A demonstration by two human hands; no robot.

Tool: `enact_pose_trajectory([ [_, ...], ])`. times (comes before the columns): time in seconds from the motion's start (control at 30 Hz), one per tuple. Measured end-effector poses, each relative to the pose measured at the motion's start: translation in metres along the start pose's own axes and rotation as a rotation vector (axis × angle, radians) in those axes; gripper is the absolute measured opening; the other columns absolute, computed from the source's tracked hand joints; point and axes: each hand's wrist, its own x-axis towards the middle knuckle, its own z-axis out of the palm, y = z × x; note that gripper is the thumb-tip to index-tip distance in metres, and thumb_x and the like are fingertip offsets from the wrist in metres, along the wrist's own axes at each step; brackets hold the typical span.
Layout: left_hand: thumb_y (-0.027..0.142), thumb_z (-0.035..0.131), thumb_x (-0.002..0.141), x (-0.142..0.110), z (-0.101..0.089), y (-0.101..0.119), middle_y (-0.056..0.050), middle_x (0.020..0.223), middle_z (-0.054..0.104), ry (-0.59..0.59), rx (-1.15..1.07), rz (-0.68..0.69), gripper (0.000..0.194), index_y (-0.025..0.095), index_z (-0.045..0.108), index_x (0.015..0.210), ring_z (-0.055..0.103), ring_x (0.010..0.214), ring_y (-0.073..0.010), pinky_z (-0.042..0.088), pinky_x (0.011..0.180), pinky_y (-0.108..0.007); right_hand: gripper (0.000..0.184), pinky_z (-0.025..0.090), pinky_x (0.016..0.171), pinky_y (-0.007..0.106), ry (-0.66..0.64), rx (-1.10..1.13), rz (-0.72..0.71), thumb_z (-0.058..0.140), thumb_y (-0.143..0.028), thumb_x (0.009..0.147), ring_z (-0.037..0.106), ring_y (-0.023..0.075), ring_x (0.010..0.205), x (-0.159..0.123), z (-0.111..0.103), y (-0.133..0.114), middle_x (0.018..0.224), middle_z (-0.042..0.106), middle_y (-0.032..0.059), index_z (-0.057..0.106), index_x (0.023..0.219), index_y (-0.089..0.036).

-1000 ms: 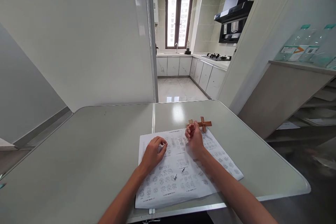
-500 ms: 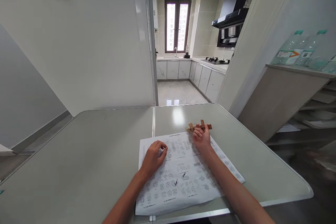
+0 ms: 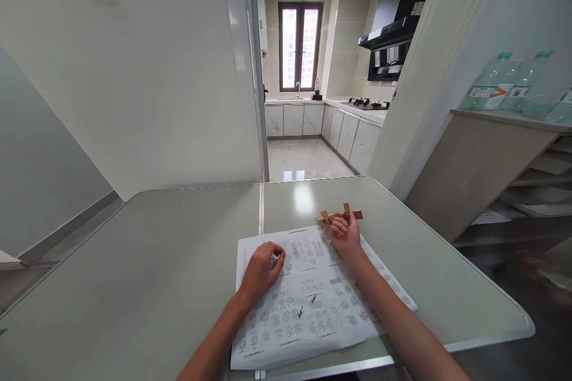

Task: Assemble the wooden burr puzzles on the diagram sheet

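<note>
My right hand (image 3: 345,234) is at the top edge of a printed paper sheet (image 3: 308,292). Its fingers are curled, and thumb and fingertips grip a brown wooden block (image 3: 358,214) that sticks out to the right. Close by, another wooden piece (image 3: 346,208) stands up behind the fingers, and lighter wooden pieces (image 3: 325,218) lie just left of the hand; whether they are joined is hidden. On the sheet's left part rests my left hand (image 3: 264,265), fingers curled and thumb meeting the index finger. What it holds, if anything, I cannot make out.
The sheet carries rows of small line drawings and two dark marks, and lies on a grey-green table (image 3: 156,274) across its seam. To the right, plastic bottles (image 3: 491,80) stand on a shelf unit (image 3: 496,161). A kitchen with a gas stove (image 3: 365,104) is beyond the doorway.
My right hand and the wooden block have shifted very slightly to the right. My left hand stays in place on the sheet.
</note>
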Motion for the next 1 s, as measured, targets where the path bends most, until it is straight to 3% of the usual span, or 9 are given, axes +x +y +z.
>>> enact_pose_trajectory([
  [0.3,0.038,0.050,0.102,0.000,-0.001,0.001,-0.006,0.094,0.069,-0.014,-0.015,-0.030,0.022,0.024,0.063,0.091,0.064,0.086,-0.0233,0.052,0.070,-0.034,0.037,0.034,0.029,0.013,0.001,0.007,-0.013,0.055,-0.050,0.105,0.039,0.0044,0.029,0.004,-0.009,-0.004,0.044,0.043,-0.0127,0.053,0.081,-0.022],
  [0.67,0.040,0.049,0.102,0.000,0.000,0.000,-0.006,0.093,0.069,-0.011,-0.004,-0.034,0.024,0.024,0.062,0.091,0.064,0.086,-0.0234,0.053,0.074,-0.036,0.022,0.034,0.032,0.008,0.005,-0.056,-0.085,0.064,-0.040,0.102,0.040,0.0014,0.030,0.006,-0.007,-0.008,0.045,0.043,-0.0158,0.058,0.100,-0.020],
  [0.83,0.041,0.050,0.101,0.001,-0.001,0.001,-0.007,0.094,0.070,-0.013,-0.010,-0.031,0.024,0.024,0.063,0.090,0.065,0.086,-0.0244,0.054,0.073,-0.037,0.021,0.034,0.031,0.008,0.002,-0.129,-0.158,0.065,-0.038,0.101,0.038,0.0021,0.030,0.003,-0.001,-0.006,0.045,0.042,-0.0152,0.057,0.091,-0.021],
  [1.0,0.040,0.051,0.101,0.000,-0.002,0.001,-0.006,0.093,0.070,-0.007,-0.022,-0.023,0.023,0.024,0.064,0.091,0.066,0.087,-0.0244,0.054,0.074,-0.036,0.026,0.033,0.030,0.011,-0.046,-0.276,-0.228,0.068,-0.046,0.097,0.036,0.0037,0.031,-0.003,0.015,-0.002,0.048,0.040,-0.0143,0.058,0.090,-0.022],
])
